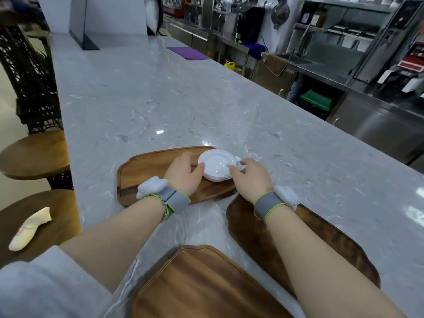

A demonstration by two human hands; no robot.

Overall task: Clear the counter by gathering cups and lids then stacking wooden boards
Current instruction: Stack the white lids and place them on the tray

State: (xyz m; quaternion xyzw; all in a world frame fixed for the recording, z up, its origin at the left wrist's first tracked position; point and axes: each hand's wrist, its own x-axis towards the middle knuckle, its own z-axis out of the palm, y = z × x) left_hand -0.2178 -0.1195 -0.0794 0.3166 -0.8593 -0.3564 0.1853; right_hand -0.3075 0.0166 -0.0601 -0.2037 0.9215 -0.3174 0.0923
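Note:
A small stack of white plastic lids (216, 164) rests on the right end of a wooden board (146, 175) in the middle of the grey marble counter. My left hand (184, 174) grips the stack's left edge and my right hand (249, 176) pinches its right edge. A second wooden board (321, 239) lies to the right, partly under my right forearm. A third wooden board (195, 283) lies nearest to me between my arms. No cups are in view.
The marble counter (160, 99) stretches away, with a purple cloth (188, 52) at its far end. Two round wooden stools (34, 154) stand at the left; the nearer one holds a white pouch (29, 228). Steel kitchen units line the right.

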